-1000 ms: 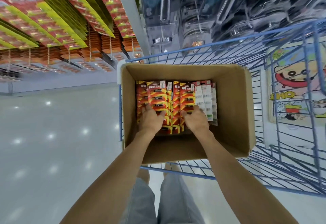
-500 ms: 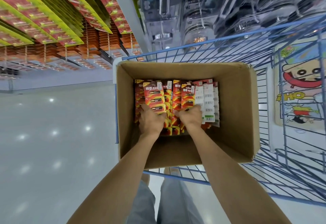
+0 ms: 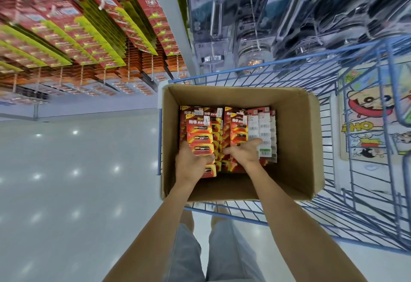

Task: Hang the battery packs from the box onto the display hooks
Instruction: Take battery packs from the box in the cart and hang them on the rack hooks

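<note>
An open cardboard box (image 3: 298, 148) sits in a blue wire cart and holds several red and yellow battery packs standing in rows. My left hand (image 3: 191, 165) grips the near end of a left stack of battery packs (image 3: 199, 136), which is raised a little above the others. My right hand (image 3: 244, 152) lies on the right row of packs (image 3: 238, 126), fingers spread toward some packs turned white side up (image 3: 262, 128). Whether it grips a pack I cannot tell. Display hooks (image 3: 102, 6) at upper left carry many hanging battery packs.
The blue wire cart (image 3: 367, 192) surrounds the box, with a cartoon board (image 3: 369, 112) standing at its right side. Packaged shower heads (image 3: 298, 3) hang above the cart. Shiny floor (image 3: 66, 181) lies to the left. My legs show below the box.
My left hand has lifted a stack of packs slightly out of the left row. My right hand has slid rightward toward the white-backed packs. The view has shifted a little.
</note>
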{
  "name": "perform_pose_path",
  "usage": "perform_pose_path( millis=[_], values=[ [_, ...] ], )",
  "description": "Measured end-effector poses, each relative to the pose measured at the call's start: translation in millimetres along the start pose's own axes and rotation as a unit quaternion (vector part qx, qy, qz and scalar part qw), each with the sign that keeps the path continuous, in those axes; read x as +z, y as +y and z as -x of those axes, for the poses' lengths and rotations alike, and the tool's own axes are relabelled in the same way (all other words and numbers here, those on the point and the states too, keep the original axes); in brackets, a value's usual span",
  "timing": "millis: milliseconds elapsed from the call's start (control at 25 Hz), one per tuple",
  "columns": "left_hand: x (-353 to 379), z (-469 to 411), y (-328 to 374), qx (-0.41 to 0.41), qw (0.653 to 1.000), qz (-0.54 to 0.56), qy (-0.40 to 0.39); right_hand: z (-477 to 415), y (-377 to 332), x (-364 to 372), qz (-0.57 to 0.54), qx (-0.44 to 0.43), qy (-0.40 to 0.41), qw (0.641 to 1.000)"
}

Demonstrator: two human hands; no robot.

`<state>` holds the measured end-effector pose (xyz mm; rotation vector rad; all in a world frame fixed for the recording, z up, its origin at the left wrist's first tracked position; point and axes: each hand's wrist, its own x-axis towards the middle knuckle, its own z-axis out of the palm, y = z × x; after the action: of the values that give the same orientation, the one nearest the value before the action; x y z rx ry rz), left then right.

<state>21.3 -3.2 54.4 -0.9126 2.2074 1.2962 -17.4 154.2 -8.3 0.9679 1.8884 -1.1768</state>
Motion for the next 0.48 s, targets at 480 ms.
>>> perform_pose_path(
  millis=[480],
  values=[
    [-66, 94, 66, 0.097, 0.986, 0.136, -0.026, 161, -41, -51, -0.135, -0.166, -0.033, 0.976]
  ],
)
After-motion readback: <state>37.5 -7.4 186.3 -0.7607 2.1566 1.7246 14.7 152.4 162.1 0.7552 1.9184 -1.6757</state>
